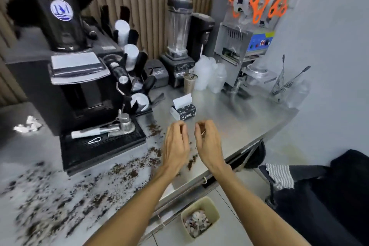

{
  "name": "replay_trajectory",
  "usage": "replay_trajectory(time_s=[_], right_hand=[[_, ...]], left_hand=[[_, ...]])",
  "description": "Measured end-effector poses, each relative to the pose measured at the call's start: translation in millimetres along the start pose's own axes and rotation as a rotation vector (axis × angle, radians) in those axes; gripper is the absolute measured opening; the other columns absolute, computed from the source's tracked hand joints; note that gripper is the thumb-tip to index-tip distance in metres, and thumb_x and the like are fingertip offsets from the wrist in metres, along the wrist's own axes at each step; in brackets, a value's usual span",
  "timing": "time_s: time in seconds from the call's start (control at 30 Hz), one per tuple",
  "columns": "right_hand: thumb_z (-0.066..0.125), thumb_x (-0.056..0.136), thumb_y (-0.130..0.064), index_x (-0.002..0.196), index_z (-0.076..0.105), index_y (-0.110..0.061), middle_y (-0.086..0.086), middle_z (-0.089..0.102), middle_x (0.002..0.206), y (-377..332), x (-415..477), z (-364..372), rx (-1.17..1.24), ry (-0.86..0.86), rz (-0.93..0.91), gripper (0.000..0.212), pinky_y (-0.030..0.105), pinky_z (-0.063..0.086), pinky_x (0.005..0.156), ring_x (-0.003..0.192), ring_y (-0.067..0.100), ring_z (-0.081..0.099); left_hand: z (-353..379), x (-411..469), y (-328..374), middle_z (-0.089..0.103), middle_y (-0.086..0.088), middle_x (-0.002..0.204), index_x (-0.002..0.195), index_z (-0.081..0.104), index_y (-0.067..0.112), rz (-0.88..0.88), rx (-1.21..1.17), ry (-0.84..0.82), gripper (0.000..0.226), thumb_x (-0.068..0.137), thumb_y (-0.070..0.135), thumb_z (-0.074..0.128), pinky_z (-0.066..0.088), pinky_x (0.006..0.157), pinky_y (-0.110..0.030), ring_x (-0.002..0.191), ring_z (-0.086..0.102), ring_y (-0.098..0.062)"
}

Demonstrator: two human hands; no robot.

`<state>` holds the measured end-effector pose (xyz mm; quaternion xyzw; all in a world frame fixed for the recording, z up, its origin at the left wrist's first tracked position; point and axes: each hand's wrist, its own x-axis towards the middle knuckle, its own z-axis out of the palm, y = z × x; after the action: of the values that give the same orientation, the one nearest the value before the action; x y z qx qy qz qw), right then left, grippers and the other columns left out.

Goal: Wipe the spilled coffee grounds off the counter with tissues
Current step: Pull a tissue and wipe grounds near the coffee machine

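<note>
Dark coffee grounds (60, 201) lie scattered over the near left of the steel counter (229, 118), thinning toward the middle, in front of the black espresso machine (79, 86). A tissue box (184, 111) with one sheet standing up sits at mid-counter, just beyond both hands. The left hand (176, 144) and right hand (207, 144) hover side by side, fingers curled in, holding nothing. A bin (200, 218) stands on the floor, near right
</note>
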<state>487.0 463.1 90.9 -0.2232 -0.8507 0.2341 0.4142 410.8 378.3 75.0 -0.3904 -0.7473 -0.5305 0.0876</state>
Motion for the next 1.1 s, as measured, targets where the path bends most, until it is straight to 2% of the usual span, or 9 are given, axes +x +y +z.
replay_trajectory(time_s=[0.13, 0.33, 0.4, 0.5, 0.57, 0.67, 0.77, 0.9, 1.1], right_hand=[[0.05, 0.099, -0.017, 0.101, 0.055, -0.01, 0.0, 0.053, 0.089, -55.8, 18.0, 53.8, 0.087, -0.067, -0.129, 0.009, 0.03, 0.045, 0.07, 0.08, 0.018, 0.051], [0.046, 0.101, -0.025, 0.102, 0.056, -0.011, -0.003, 0.054, 0.092, -142.5, 9.8, 154.4, 0.238, -0.178, -0.25, 0.018, 0.027, 0.045, 0.072, 0.082, 0.014, 0.053], [0.044, 0.101, -0.027, 0.104, 0.058, -0.009, 0.001, 0.057, 0.095, -178.2, -1.0, 197.5, 0.264, -0.247, -0.312, 0.023, 0.027, 0.045, 0.078, 0.086, 0.017, 0.055], [0.05, 0.099, -0.021, 0.111, 0.058, -0.01, -0.001, 0.055, 0.101, -213.4, -16.7, 254.2, 0.257, -0.388, -0.328, 0.018, 0.022, 0.044, 0.083, 0.093, 0.015, 0.054], [0.052, 0.096, -0.019, 0.119, 0.055, -0.012, 0.0, 0.053, 0.11, -235.1, -22.4, 297.9, 0.225, -0.514, -0.335, 0.024, 0.027, 0.046, 0.087, 0.1, 0.017, 0.053], [0.053, 0.094, -0.019, 0.132, 0.047, -0.013, 0.004, 0.047, 0.126, -262.4, -23.6, 360.1, 0.112, -0.697, -0.347, 0.039, 0.036, 0.045, 0.097, 0.115, 0.024, 0.05], [0.052, 0.094, -0.017, 0.14, 0.039, -0.015, 0.005, 0.04, 0.136, -285.0, -13.7, 409.9, 0.023, -0.816, -0.3, 0.048, 0.039, 0.04, 0.103, 0.123, 0.026, 0.043], [0.046, 0.094, -0.01, 0.143, 0.034, -0.017, 0.005, 0.036, 0.139, -299.4, 13.7, 471.0, -0.072, -0.881, -0.195, 0.05, 0.036, 0.036, 0.105, 0.122, 0.025, 0.041], [0.052, 0.092, -0.012, 0.134, 0.04, -0.022, 0.007, 0.039, 0.133, -296.2, 50.3, 544.6, -0.196, -0.874, -0.142, 0.046, 0.038, 0.043, 0.098, 0.115, 0.028, 0.046]], left_hand=[[-69.5, 18.6, -33.7, 0.053, 0.005, 0.09, 0.102, 0.049, 0.019, -0.007, 0.1, 0.165, 0.012, 0.103, 0.022, 0.037, 0.044, 0.071, -0.035, 0.081, 0.049, -0.016], [-182.3, 12.6, -110.8, 0.053, 0.009, 0.091, 0.099, 0.049, 0.021, -0.084, 0.184, 0.338, 0.015, 0.102, 0.029, 0.036, 0.045, 0.074, -0.034, 0.083, 0.051, -0.016], [-227.3, 7.8, -148.9, 0.053, 0.009, 0.094, 0.103, 0.049, 0.024, -0.16, 0.227, 0.391, 0.015, 0.102, 0.031, 0.035, 0.044, 0.078, -0.032, 0.087, 0.052, -0.014], [-279.3, 3.6, -202.0, 0.053, 0.01, 0.099, 0.111, 0.049, 0.025, -0.309, 0.295, 0.423, 0.012, 0.101, 0.027, 0.042, 0.045, 0.08, -0.031, 0.093, 0.049, -0.01], [-314.9, 6.4, -243.7, 0.052, 0.006, 0.104, 0.117, 0.05, 0.021, -0.417, 0.367, 0.401, 0.02, 0.097, 0.02, 0.049, 0.045, 0.082, -0.034, 0.099, 0.047, -0.012], [-358.4, 17.6, -298.9, 0.051, -0.008, 0.122, 0.127, 0.049, 0.011, -0.571, 0.498, 0.256, 0.038, 0.09, 0.012, 0.055, 0.041, 0.093, -0.037, 0.111, 0.046, -0.026], [-384.3, 34.7, -341.1, 0.048, -0.009, 0.133, 0.134, 0.046, 0.012, -0.669, 0.57, 0.119, 0.043, 0.092, 0.014, 0.055, 0.037, 0.099, -0.034, 0.12, 0.044, -0.026], [-398.7, 63.4, -392.0, 0.045, -0.004, 0.135, 0.136, 0.042, 0.016, -0.653, 0.596, -0.02, 0.045, 0.092, 0.016, 0.053, 0.036, 0.104, -0.031, 0.122, 0.044, -0.023], [-389.4, 98.1, -438.3, 0.046, -0.002, 0.132, 0.136, 0.044, 0.021, -0.607, 0.594, -0.11, 0.045, 0.092, 0.017, 0.054, 0.042, 0.096, -0.033, 0.116, 0.048, -0.023]])
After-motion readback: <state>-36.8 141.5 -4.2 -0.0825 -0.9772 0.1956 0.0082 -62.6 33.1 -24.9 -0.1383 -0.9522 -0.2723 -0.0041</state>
